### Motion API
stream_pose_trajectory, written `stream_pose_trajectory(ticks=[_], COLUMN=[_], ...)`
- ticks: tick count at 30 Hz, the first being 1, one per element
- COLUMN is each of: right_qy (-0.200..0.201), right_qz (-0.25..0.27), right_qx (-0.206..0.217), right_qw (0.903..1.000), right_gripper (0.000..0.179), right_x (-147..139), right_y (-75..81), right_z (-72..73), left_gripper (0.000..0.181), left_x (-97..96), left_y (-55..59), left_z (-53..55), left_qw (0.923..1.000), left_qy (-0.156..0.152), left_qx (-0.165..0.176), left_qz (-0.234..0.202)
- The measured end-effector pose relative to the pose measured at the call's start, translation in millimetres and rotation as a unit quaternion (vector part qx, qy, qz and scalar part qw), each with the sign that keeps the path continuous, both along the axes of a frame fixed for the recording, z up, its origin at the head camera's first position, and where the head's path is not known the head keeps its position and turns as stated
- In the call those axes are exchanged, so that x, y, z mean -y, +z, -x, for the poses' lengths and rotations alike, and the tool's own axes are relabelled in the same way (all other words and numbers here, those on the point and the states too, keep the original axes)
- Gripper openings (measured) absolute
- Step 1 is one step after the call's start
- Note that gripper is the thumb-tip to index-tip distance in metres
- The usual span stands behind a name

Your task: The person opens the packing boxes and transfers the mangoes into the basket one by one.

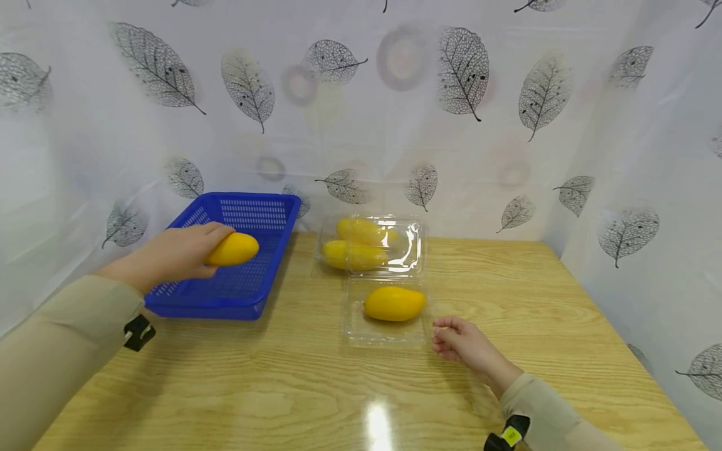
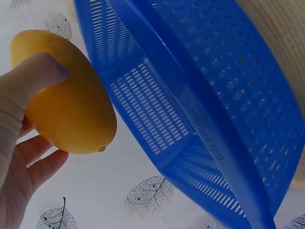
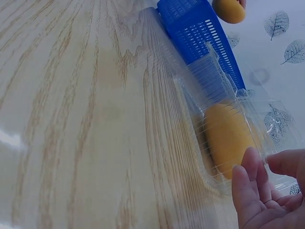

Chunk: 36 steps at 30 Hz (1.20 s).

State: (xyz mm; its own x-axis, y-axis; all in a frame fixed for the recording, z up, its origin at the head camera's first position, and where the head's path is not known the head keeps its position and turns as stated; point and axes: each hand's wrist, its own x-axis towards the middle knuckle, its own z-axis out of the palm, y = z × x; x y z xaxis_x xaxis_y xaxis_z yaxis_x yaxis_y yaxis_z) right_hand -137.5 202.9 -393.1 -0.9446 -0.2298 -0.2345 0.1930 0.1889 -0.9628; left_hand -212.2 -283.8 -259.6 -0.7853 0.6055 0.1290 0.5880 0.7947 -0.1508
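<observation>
In the head view my left hand [image 1: 192, 250] grips a yellow mango [image 1: 232, 249] above the blue plastic basket [image 1: 225, 307]. The left wrist view shows the thumb laid across this mango [image 2: 71, 95], fingers beneath. A clear plastic clamshell box [image 1: 386, 342] lies lid-up in the middle, one mango [image 1: 395, 304] in its near half. Close to the box's right edge is my right hand [image 1: 465, 344], its fingers loosely bent and thumb near the fingertips. Whether they touch the rim is hard to make out in the right wrist view.
Two more mangoes [image 1: 354, 255] lie behind the box's raised clear lid [image 1: 414, 247], seen through plastic. The wooden table [image 1: 271, 388] ends at a white leaf-patterned sheet [image 1: 361, 125] along the back and sides. Dark bands are worn on both wrists.
</observation>
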Motion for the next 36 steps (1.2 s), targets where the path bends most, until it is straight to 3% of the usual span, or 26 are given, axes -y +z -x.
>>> stream_pose_trajectory(ticks=[5, 17, 36], right_qy=[-0.002, -0.001, -0.004], right_qz=[0.001, -0.003, 0.004], right_qx=[0.002, 0.003, 0.009], right_qw=[1.0000, 1.0000, 0.9999], right_gripper=[0.041, 0.041, 0.040], right_x=[0.5, 1.5, 1.2], right_y=[-0.2, 2.5, 3.6], right_z=[0.1, -1.0, -2.3], left_gripper=[0.063, 0.065, 0.065], left_x=[-2.2, -6.1, -11.2], left_y=[1.4, 10.0, 16.4], left_z=[6.7, 19.5, 36.2], left_qw=[1.0000, 0.9995, 0.9995], left_qy=[-0.003, 0.025, 0.025], left_qx=[-0.001, 0.016, 0.018], left_qz=[0.000, 0.006, 0.008])
